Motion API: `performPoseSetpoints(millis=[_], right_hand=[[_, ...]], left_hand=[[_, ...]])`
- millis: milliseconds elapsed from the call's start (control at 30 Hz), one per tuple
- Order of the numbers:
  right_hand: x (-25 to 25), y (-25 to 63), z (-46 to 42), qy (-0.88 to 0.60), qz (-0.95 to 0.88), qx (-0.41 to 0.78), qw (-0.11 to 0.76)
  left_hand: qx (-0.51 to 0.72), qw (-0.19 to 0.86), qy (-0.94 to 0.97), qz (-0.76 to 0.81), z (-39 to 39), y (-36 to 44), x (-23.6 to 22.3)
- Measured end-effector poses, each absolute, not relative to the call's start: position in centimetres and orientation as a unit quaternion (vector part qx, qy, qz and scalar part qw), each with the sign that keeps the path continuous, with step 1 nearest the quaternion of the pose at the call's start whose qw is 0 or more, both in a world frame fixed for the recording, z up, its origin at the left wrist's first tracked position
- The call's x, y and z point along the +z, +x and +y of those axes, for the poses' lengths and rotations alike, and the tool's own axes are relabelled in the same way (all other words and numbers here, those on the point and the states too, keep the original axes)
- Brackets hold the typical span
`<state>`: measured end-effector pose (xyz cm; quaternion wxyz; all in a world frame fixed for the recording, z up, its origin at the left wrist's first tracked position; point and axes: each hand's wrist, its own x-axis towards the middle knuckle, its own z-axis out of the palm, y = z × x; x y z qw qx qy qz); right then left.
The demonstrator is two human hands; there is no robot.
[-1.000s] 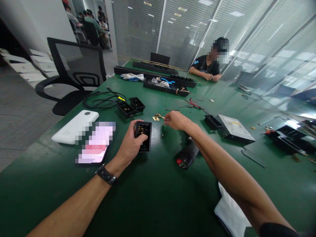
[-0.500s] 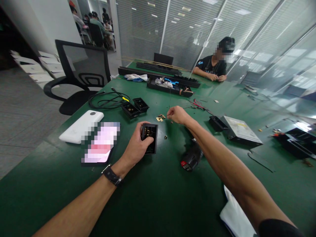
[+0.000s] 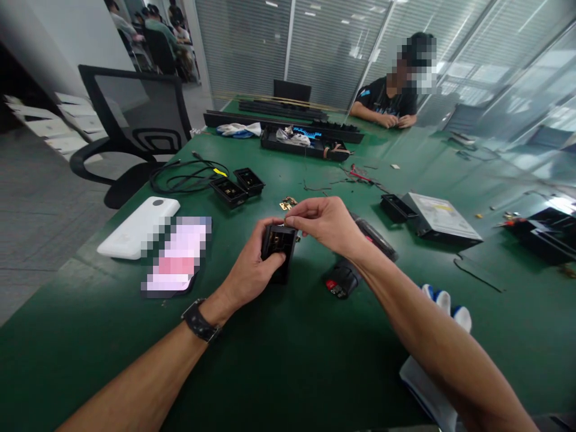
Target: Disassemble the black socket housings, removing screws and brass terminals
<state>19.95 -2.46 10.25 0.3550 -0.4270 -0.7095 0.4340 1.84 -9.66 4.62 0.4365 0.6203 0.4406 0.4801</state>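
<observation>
A black plastic box point(image 3: 281, 273) with brass fittings inside is gripped by my left hand point(image 3: 254, 258), whose thumb reaches over the open side. At the box's top edge, my right hand point(image 3: 326, 223) pinches with thumb and forefinger; whatever lies between the fingertips is too small to name. Just beyond sits a small pile of brass pieces point(image 3: 287, 204) on the green table point(image 3: 252, 354). Under my right forearm lies a black and red cordless power tool point(image 3: 344, 279), partly hidden.
Two similar black boxes point(image 3: 229, 191) stand beside a coiled black cable point(image 3: 164, 183). On the left are a white power bank point(image 3: 137, 231) and a phone point(image 3: 177, 258). A metal-topped box point(image 3: 443, 219) and white gloves point(image 3: 427, 384) lie rightward. A person point(image 3: 387, 102) sits across the table.
My right hand has come from beside the brass pile to the top edge of the black box. The box has tilted in my left hand. The whole view has shifted slightly.
</observation>
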Motion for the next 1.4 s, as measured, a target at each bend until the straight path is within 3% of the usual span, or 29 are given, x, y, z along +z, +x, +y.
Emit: performPoseSetpoints(millis=[333, 500, 867, 1400], right_hand=[[10.1, 20.4, -2.3, -0.426, -0.681, 0.473, 0.361], [9.7, 20.2, -2.4, -0.416, -0.673, 0.493, 0.362], [9.5, 21.4, -1.6, -0.373, -0.748, 0.477, 0.271], [10.1, 21.5, -1.9, -0.356, -0.769, 0.474, 0.241]], left_hand=[[0.477, 0.498, 0.579, 0.435, -9.9, 1.9, 4.3], [0.476, 0.451, 0.609, 0.446, -9.8, 1.9, 4.4], [0.450, 0.485, 0.600, 0.450, -9.8, 1.8, 4.5], [0.474, 0.462, 0.583, 0.471, -8.8, 1.4, 3.7]])
